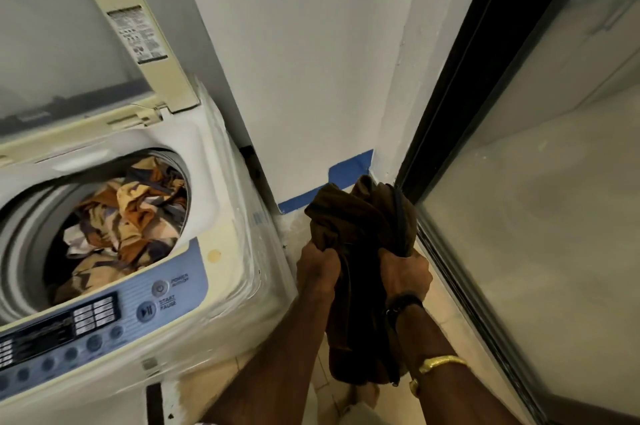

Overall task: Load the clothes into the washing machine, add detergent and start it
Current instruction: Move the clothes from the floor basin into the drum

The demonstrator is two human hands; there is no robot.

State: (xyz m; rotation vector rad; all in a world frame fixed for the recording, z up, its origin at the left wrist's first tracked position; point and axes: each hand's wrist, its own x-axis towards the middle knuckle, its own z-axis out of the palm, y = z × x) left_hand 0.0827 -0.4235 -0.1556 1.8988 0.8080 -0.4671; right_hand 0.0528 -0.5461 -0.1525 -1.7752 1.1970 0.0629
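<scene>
A brown garment (363, 216) was gripped by the left hand (318, 272) and right hand (406, 275), fingers curled, at lower centre. It was best kept bunched and dropped squarely into the washing machine (221, 216) at left.

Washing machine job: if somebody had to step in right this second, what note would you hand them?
Left hand and right hand: both grip a bunched brown garment, held beside the washing machine, not over it.
Lid up; patterned clothes already in the drum.
Left to do: drop the brown garment in, add detergent (none in view), close the lid, press the start/pause button.
</scene>
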